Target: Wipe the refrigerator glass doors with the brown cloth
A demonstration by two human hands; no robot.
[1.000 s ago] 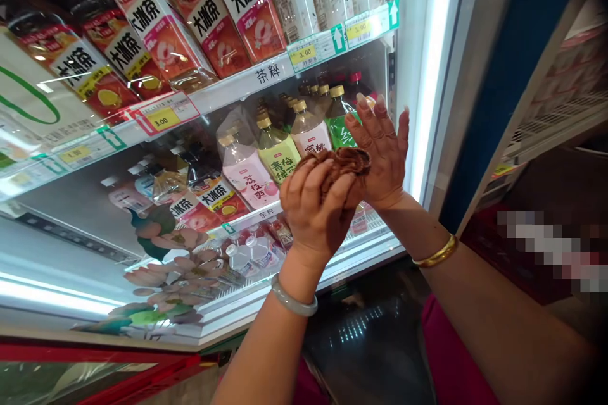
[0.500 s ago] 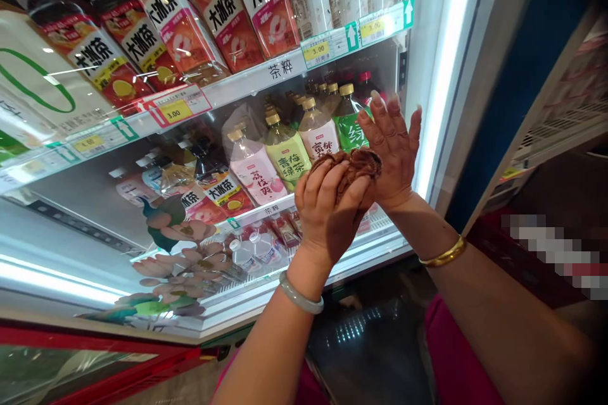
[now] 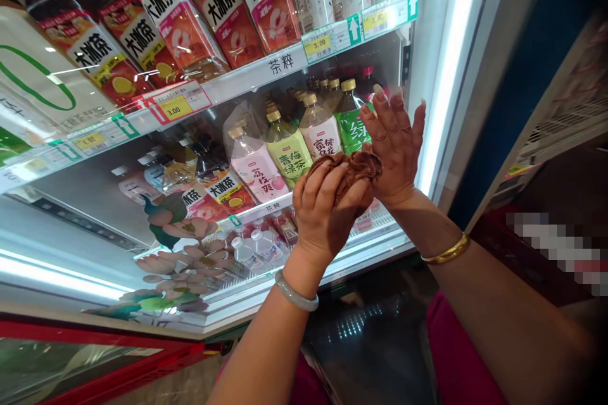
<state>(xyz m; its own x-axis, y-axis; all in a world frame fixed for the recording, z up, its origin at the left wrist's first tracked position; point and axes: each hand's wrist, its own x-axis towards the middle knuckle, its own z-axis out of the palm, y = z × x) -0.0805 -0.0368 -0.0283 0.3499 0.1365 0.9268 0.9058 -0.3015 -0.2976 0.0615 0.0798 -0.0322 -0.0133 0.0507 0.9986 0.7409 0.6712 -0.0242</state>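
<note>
My left hand point(image 3: 320, 209), with a pale bangle at its wrist, is wrapped over a crumpled brown cloth point(image 3: 365, 168). It holds the cloth up against the glass front of a lit drinks cooler. Close beside it on the right, my right hand point(image 3: 396, 145) has its fingers spread and reaches toward the glass; whether its palm touches is hidden. A gold bangle point(image 3: 449, 252) circles the right wrist. Behind the hands, inside the cooler, stand a green-labelled bottle point(image 3: 354, 123) and a bottle with a pale pink label point(image 3: 259, 174).
Large tea bottles point(image 3: 223, 9) line the upper shelf point(image 3: 251, 79), with price tags along its edge. A flower decal point(image 3: 183, 228) covers part of the lower glass. At the bottom left is a red frame point(image 3: 156, 367), and a dark blue upright point(image 3: 503, 88) borders the cooler's right side.
The view has shifted very slightly. Both hands stay almost in place, the left still on the brown cloth and the right still spread beside it.
</note>
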